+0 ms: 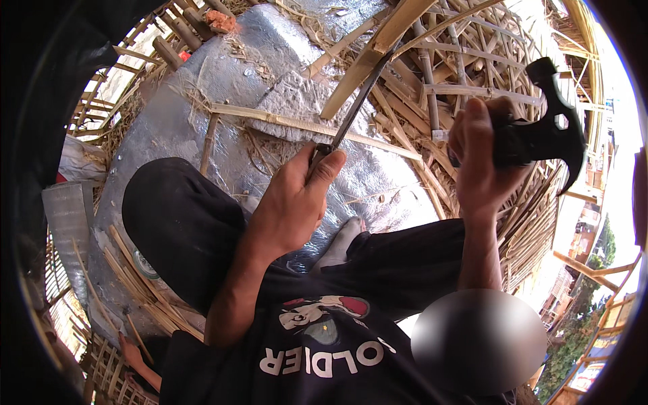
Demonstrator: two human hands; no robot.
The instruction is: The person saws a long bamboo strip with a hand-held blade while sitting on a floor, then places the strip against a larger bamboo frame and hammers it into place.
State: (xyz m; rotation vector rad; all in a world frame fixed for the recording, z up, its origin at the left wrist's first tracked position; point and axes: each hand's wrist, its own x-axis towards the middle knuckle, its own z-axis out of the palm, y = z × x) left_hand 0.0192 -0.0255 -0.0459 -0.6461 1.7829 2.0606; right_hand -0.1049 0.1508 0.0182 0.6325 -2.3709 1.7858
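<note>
My left hand (297, 199) grips the handle of a long dark blade (358, 101), whose edge rests against a split bamboo piece (368, 61) running up and to the right. Raised beside it, my right hand (476, 158) is closed on the handle of a black hammer (550, 131), its head up at the right, a little apart from the blade's back. I sit cross-legged in black trousers, one bare foot (341, 243) showing below the left hand.
A silver foil sheet (202, 88) covers the surface under me, strewn with bamboo strips and shavings. A woven bamboo lattice (472, 61) stands behind the blade. More bamboo slats (135, 283) lie at lower left. Another person's hand (131, 351) shows below them.
</note>
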